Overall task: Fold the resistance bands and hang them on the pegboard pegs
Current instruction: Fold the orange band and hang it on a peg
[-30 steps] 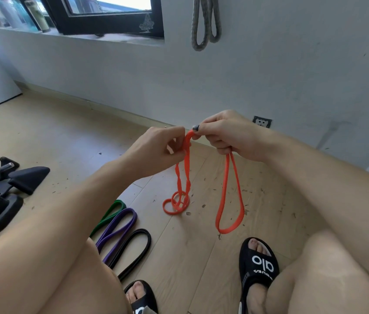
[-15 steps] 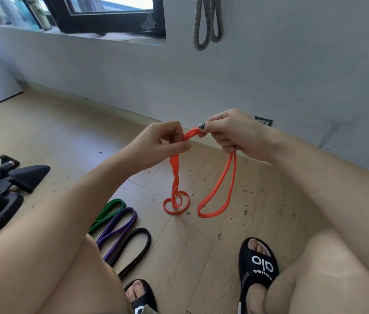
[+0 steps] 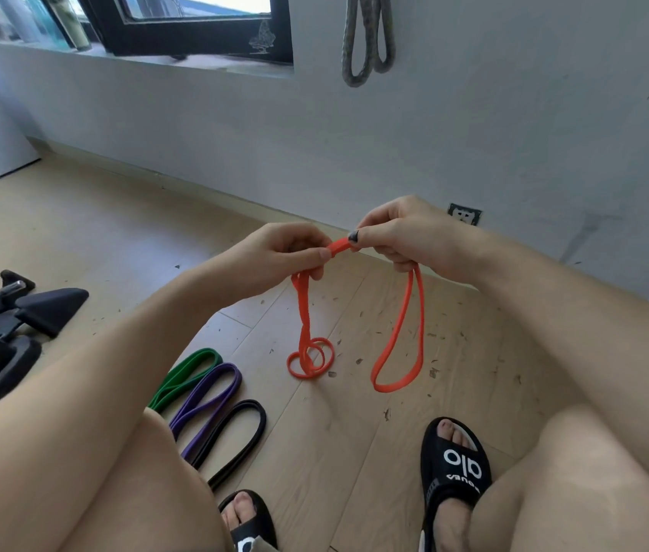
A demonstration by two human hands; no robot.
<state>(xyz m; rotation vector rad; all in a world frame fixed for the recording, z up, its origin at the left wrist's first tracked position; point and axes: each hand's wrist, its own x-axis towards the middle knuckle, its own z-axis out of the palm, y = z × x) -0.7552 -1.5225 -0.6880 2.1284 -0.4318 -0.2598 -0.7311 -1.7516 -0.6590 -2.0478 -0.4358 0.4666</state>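
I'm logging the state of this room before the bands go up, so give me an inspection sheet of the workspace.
Surface: wooden floor, scattered with small dark debris.
Job's things: orange band held up, one end twisted and coiled; green band, purple band and black band lie side by side on the floor; grey band hangs on the wall.
Clutter: black equipment at left.
Grippers: left hand and right hand both pinch the orange band.
Cables: nothing seen.
Surroundings: grey wall, window, wall socket; no pegboard in view.
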